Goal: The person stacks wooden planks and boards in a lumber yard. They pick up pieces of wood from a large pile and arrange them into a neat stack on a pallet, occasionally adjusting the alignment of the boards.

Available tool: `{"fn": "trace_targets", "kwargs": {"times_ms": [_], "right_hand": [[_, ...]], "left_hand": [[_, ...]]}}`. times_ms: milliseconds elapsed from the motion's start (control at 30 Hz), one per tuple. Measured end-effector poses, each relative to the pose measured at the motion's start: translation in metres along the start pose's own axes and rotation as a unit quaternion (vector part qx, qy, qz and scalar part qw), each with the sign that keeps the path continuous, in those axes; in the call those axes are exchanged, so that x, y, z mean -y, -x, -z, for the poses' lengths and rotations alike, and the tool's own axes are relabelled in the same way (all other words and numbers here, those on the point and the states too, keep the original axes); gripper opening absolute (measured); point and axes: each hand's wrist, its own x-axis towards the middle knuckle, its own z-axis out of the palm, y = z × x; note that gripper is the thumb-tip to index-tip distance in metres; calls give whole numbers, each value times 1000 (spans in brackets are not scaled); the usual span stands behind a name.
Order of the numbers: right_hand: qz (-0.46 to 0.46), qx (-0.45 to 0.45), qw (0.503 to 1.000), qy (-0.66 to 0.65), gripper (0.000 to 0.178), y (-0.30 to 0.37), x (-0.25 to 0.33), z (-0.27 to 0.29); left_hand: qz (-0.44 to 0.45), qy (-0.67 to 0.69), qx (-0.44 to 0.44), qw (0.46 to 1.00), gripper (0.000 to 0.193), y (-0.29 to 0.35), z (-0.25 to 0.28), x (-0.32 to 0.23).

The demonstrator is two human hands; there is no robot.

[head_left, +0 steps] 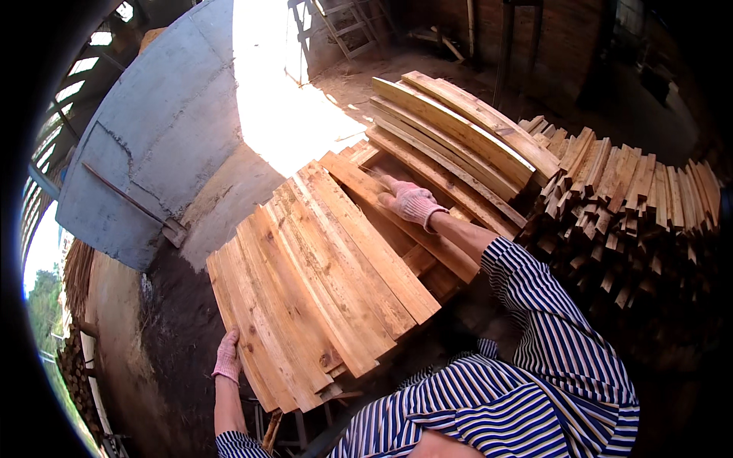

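My right hand (416, 203), in a pink knitted glove, is closed on a wooden board (359, 179) that lies slanted beside a layer of boards; its fingertips are slightly blurred. Sawn boards (305, 282) lie side by side in front of me, with uneven ends. At the layer's near left edge, my left hand (227, 355), gloved alike, rests with its fingers stretched along the outermost board. Part of its fingers is hidden by the board's edge. Between the slanted board and the boards further right, a gap shows cross pieces below.
Longer planks (458, 133) lie stacked at the far right. Beyond them stands a big pile of short wooden strips (626, 183). A grey wall (153, 130) curves at the left, with a long-handled tool (130, 198) leaning there. A wooden ladder-like frame (343, 27) stands at the back.
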Motion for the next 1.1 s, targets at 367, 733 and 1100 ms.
{"fn": "trace_targets", "kwargs": {"times_ms": [367,733,1100], "right_hand": [[-26,16,996,-80,55,-26,1,-39],[-49,-157,907,387,28,-27,-54,50],[-21,60,998,-16,65,6,44,-27]], "left_hand": [[-2,-7,-9,1000,39,-5,-12,-8],[-19,-3,-17,1000,41,-16,5,3],[-50,-43,-54,996,39,13,37,3]]}}
